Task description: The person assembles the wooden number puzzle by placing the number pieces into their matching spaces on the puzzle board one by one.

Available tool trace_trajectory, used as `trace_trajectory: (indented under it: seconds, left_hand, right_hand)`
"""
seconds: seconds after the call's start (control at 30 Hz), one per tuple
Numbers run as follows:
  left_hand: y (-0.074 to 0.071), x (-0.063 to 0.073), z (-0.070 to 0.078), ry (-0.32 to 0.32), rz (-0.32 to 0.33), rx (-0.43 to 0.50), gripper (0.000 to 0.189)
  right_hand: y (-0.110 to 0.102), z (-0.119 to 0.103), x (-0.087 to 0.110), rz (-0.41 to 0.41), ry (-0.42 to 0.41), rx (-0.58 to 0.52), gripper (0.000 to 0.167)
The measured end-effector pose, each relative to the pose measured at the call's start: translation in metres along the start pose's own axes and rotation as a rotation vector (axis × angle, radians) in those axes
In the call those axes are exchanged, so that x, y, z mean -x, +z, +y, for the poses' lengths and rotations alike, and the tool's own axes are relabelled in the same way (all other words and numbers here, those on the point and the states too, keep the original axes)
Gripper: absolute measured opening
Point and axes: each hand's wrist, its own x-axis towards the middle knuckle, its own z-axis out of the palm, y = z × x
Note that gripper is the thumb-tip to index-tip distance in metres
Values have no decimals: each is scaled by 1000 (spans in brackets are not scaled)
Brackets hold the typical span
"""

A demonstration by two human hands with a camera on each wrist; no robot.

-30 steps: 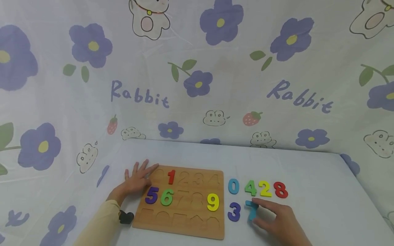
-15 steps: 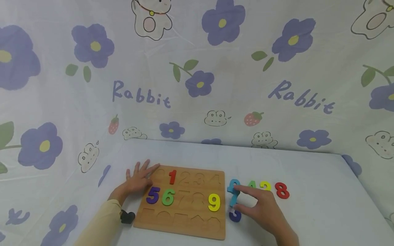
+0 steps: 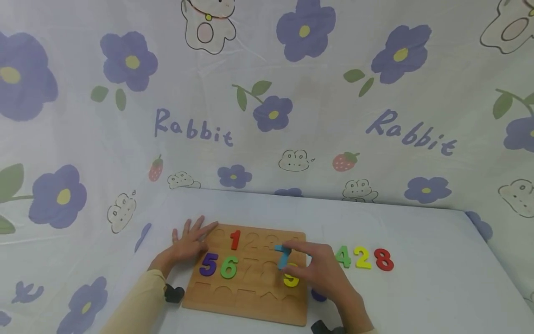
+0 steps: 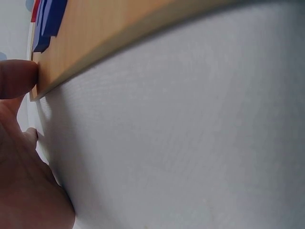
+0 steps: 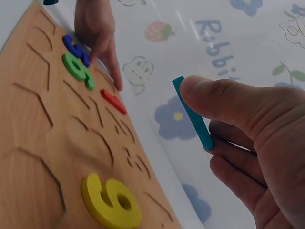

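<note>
My right hand (image 3: pixel 321 266) pinches a light-blue number 7 piece (image 3: pixel 284 258) between thumb and fingers, above the right part of the wooden number board (image 3: pixel 250 310). In the right wrist view the 7 (image 5: pixel 194 114) shows edge-on, raised off the board. Just below it in the head view, a yellow 9 (image 3: pixel 290 284) on the board is partly covered by the fingers. My left hand (image 3: pixel 187 243) lies at the board's upper left edge with fingers spread; in the left wrist view its thumb (image 4: pixel 19 78) touches the board's side.
On the board sit a red 1 (image 3: pixel 235 240), a purple 5 (image 3: pixel 208 264) and a green 6 (image 3: pixel 223 266), among bare recesses. Right of it lie a green 4 (image 3: pixel 344 257), yellow 2 (image 3: pixel 362 258) and red 8 (image 3: pixel 384 260). A purple 3 (image 3: pixel 319 295) is mostly hidden.
My right hand has carried the blue 7 leftward from the table, past the blue 0 and purple 3, to over the board. The 0 is now hidden behind it. My left hand has stayed put.
</note>
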Motion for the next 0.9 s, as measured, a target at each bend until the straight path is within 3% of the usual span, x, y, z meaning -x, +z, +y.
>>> trace_trajectory:
  seconds: [0.27, 0.53, 0.7, 0.9]
  left_hand:
    - [-4, 7, 11, 2, 7, -9, 76]
    - [-11, 16, 26, -31, -26, -2, 76]
    - [-8, 14, 21, -11, -12, 13, 77]
    - [-7, 11, 15, 15, 5, 33, 77]
  right_hand:
    - [26, -10, -17, -44, -111, -68, 47]
    - [59, -14, -21, -136, -21, -121, 47]
    - [79, -10, -23, -180, 15, -140, 43]
    - [96, -8, -23, -194, 32, -75, 45]
